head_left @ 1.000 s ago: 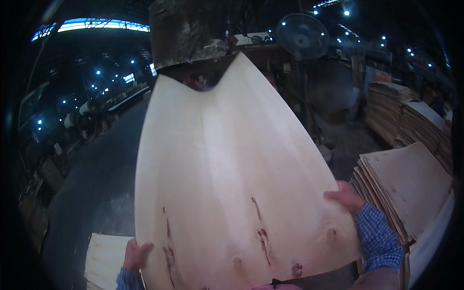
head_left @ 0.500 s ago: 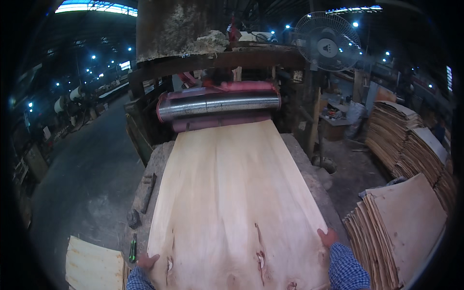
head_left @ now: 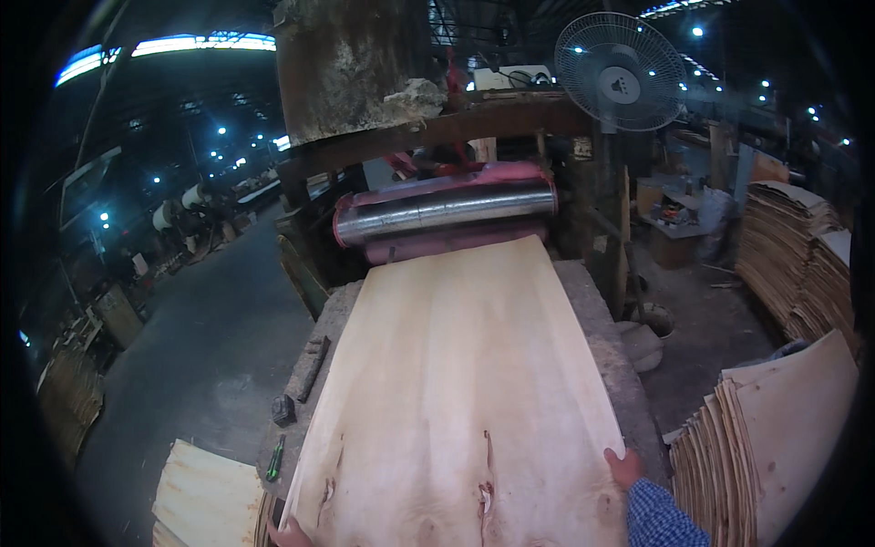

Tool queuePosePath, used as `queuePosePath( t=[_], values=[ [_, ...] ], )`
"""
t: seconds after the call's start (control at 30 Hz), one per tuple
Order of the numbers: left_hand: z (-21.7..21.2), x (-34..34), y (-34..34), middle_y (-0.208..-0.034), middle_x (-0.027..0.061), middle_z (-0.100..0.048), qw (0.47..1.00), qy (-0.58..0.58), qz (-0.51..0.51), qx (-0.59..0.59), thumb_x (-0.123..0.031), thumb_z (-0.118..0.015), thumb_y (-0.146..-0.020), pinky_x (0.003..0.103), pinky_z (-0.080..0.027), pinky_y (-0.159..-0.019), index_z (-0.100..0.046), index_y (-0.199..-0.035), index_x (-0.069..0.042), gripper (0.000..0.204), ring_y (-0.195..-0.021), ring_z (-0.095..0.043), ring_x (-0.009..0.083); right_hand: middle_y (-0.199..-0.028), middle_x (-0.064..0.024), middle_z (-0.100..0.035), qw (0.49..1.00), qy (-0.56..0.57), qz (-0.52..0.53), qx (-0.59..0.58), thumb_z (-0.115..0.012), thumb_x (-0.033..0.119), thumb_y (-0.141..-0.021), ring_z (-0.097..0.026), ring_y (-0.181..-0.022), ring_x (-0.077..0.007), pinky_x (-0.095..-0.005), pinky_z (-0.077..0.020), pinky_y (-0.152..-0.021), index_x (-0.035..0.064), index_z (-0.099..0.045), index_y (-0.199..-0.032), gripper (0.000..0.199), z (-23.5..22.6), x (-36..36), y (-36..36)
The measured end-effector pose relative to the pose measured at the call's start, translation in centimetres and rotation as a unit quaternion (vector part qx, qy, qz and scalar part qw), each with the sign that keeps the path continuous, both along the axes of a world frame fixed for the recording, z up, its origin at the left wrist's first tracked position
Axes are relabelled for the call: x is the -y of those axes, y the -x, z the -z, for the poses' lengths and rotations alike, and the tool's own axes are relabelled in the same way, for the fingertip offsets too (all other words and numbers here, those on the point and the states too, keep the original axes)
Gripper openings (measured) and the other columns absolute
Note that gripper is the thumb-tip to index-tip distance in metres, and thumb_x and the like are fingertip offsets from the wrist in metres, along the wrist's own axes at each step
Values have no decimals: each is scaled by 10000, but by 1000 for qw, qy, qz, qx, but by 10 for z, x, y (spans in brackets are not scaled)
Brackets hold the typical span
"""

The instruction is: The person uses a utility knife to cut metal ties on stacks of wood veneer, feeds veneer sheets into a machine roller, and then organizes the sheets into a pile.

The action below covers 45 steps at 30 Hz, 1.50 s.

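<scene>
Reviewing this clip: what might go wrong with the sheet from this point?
The sheet might split further: dark cracks show in its near end, between the left hand and right hand. Its far edge lies close to the roller and could snag there if pushed forward. The green tool beside its left edge might get knocked if the sheet shifts sideways.

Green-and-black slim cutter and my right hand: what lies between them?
A narrow strip of rough grey worktable, then the pale, flat wooden veneer sheet; the head view shows it.

Wood sheet (head_left: 447, 383), near end unseen
</scene>
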<state>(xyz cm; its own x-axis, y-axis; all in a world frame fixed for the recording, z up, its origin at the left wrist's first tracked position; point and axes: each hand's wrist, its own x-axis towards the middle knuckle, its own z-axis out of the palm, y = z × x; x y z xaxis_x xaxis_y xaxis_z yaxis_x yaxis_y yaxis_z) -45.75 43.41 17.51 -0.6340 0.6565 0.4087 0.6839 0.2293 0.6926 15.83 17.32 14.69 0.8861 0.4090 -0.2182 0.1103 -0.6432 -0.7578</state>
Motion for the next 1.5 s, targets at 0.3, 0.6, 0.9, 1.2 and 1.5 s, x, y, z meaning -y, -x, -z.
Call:
queuePosePath(
  t=[0.3,0.6,0.9,1.2,1.5],
  values=[
    [62,151,-71,-1356,107,-487,702,-11,217,678,-456,-514,-910,454,-404,-1056,-507,-1349,-173,523,-1280,-442,288,-1055,-217,-683,1000,17,-16,6,-677,441,-822,-652,-1008,-333,-407,-492,-883,-29,-659,-1057,525,-11,-8,9],
    [53,140,-72,-1362,107,-486,734,-21,217,643,-492,-541,-902,462,-397,-1060,-493,-1355,-145,572,-1285,-433,286,-1026,-194,-697,999,-21,-1,28,-683,407,-825,-663,-983,-311,-395,-497,-862,-31,-671,-1051,493,28,-8,-7],
    [49,108,-59,-1362,108,-487,727,4,219,651,-496,-543,-901,462,-400,-1058,-489,-1358,-143,580,-1282,-436,287,-1059,-247,-673,999,-22,8,36,-686,437,-798,-639,-1026,-368,-420,-485,-888,-65,-648,-1071,573,14,-10,3],
    [46,91,-49,-1362,110,-487,719,32,234,653,-501,-546,-900,462,-403,-1056,-485,-1361,-142,587,-1280,-440,289,-1191,-293,-601,988,123,22,90,-598,566,-815,-564,-1145,-411,-452,-429,-996,-93,-585,-1178,752,-20,-17,25],
    [49,89,-45,-1363,111,-488,716,37,239,655,-505,-548,-898,462,-406,-1054,-482,-1363,-140,595,-1277,-443,291,-1266,-274,-566,984,168,-2,54,-559,617,-821,-535,-1192,-405,-456,-413,-1023,-45,-569,-1239,783,-21,-19,29]
  ],
)
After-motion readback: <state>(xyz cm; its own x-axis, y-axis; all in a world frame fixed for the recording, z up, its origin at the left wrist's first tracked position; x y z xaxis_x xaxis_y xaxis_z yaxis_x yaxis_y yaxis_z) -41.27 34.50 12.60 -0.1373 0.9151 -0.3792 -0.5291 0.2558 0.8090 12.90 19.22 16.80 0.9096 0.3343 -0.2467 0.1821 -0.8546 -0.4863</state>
